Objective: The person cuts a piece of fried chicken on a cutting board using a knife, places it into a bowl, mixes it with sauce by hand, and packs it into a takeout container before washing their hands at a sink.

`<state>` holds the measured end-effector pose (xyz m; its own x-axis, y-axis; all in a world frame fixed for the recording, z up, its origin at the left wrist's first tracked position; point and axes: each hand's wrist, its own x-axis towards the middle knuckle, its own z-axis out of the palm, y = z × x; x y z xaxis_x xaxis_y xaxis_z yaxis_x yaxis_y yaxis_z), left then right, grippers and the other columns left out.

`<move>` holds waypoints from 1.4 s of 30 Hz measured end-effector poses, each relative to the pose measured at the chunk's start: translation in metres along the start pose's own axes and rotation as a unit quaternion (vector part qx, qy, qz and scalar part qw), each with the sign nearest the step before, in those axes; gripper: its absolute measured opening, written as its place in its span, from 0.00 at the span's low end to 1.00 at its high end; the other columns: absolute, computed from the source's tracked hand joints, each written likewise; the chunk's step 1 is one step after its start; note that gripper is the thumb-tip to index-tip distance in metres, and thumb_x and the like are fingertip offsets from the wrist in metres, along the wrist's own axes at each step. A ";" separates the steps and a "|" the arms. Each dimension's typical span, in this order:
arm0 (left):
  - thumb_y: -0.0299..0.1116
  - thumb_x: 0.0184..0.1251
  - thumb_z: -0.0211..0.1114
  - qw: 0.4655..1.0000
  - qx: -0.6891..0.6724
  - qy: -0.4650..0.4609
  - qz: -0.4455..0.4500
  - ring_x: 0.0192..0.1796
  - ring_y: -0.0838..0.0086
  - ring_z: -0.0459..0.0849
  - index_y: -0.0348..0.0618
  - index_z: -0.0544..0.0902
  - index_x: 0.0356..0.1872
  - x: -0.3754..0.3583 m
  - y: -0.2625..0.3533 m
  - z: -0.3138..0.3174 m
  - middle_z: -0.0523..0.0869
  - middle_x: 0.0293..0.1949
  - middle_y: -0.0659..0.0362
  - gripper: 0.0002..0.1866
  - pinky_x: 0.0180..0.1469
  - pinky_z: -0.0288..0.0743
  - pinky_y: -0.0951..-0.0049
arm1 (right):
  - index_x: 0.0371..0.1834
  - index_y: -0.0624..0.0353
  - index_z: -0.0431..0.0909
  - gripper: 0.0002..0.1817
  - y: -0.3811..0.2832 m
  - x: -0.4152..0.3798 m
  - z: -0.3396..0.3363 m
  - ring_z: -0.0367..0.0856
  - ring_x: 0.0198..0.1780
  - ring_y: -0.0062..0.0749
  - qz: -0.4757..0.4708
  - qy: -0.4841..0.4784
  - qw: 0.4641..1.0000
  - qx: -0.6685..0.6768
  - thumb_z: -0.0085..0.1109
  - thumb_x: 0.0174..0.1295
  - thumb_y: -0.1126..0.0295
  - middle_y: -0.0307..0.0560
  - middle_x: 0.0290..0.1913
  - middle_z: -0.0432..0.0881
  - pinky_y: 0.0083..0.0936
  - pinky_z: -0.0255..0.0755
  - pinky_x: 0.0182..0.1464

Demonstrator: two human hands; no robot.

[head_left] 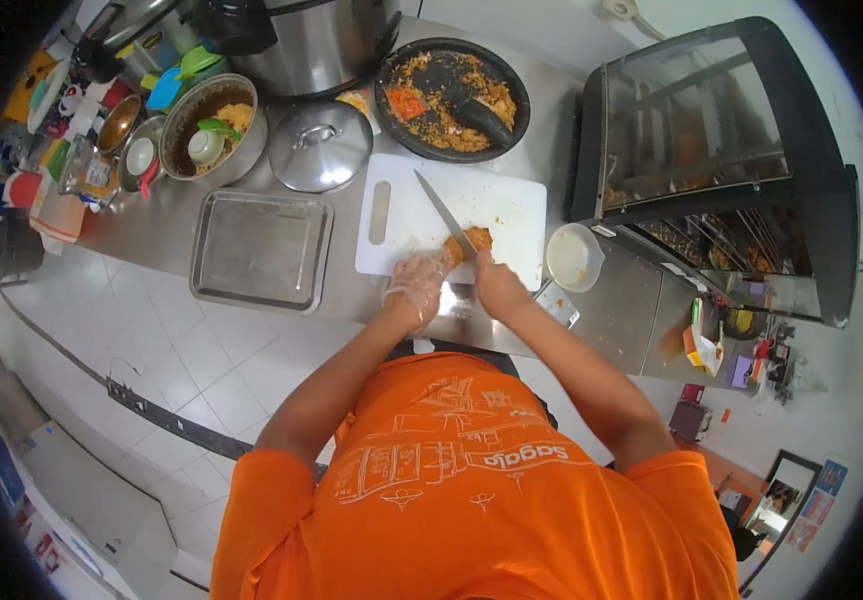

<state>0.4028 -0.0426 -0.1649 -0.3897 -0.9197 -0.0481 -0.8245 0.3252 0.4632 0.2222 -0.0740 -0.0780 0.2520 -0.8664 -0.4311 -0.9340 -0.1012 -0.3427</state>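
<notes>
This looks like a commercial kitchen. A food-warming cabinet (691, 130), steel counter (616, 315), mortar (448, 85) and cutting board (511, 205) show it.

Left side first: our left forearm (341, 372) reaches forward and angles inward, and there's our left hand (415, 284) at the end of it, in a clear glove (406, 294), fingers bent forward! Over on the other side, our right forearm (583, 368) slants in to meet it, bare right down to the wrist, and our right hand (500, 287) is ungloved, fingers curled in a grip! Close together but apart, these hands, both out ahead of our torso (481, 500), upper arms vanishing into short orange sleeves (263, 510).
</notes>
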 end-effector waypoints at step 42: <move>0.52 0.71 0.58 0.999 -0.023 -0.029 -0.013 0.80 0.47 0.46 0.32 0.51 0.76 0.094 0.016 -0.016 0.49 0.78 0.39 0.44 0.79 0.37 0.49 | 0.45 0.64 0.60 0.12 0.050 -0.082 0.056 0.80 0.30 0.72 0.123 0.087 0.960 0.238 0.48 0.74 0.66 0.72 0.24 0.79 0.59 0.73 0.31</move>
<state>0.3597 -0.1278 -0.1476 -0.3921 -0.9131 -0.1117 -0.8160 0.2892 0.5005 0.1692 0.0199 -0.1067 -0.0456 -0.9086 -0.4152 -0.7279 0.3149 -0.6091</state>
